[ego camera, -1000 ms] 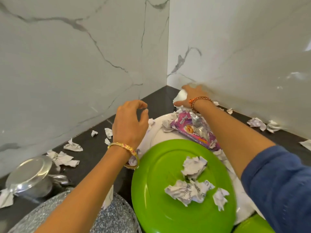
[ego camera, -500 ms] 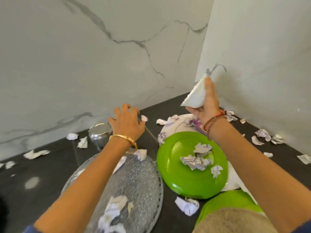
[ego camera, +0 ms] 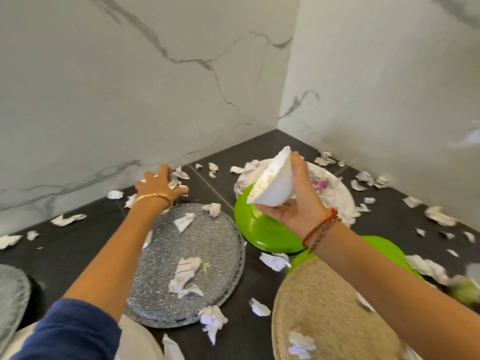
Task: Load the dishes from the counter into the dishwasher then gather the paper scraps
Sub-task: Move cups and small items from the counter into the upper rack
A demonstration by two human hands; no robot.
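Dishes still crowd the dark counter (ego camera: 78,258) in a marble-walled corner, so by the look of things the loading is at an early stage and no dishwasher is in view. From left to right: a clear textured glass plate (ego camera: 13,292) is cut off by the left edge; a pale plate (ego camera: 140,341) lies mostly under the blue sleeve at the bottom; the left hand (ego camera: 155,187) reaches to the back wall and rests on a small shiny steel bowl (ego camera: 176,185), fingers spread over it, though whether it is actually gripping cannot be told because the hand covers most of the bowl. Next comes a large speckled grey plate (ego camera: 207,255) carrying paper scraps (ego camera: 185,278), then a green plate (ego camera: 259,229) overlapping a white floral plate (ego camera: 335,193) behind it. Above these the right hand (ego camera: 296,203) holds a white bowl (ego camera: 272,183) in the air, tilted on its side, thumb on the outer wall and fingers curled beneath, with yellowish residue inside. Nearer the viewer a woven round mat (ego camera: 324,320) lies over a second green plate (ego camera: 384,250). Crumpled paper is scattered across the whole counter, none of it gathered yet. At the far right edge, a blurred greenish object cannot be identified.
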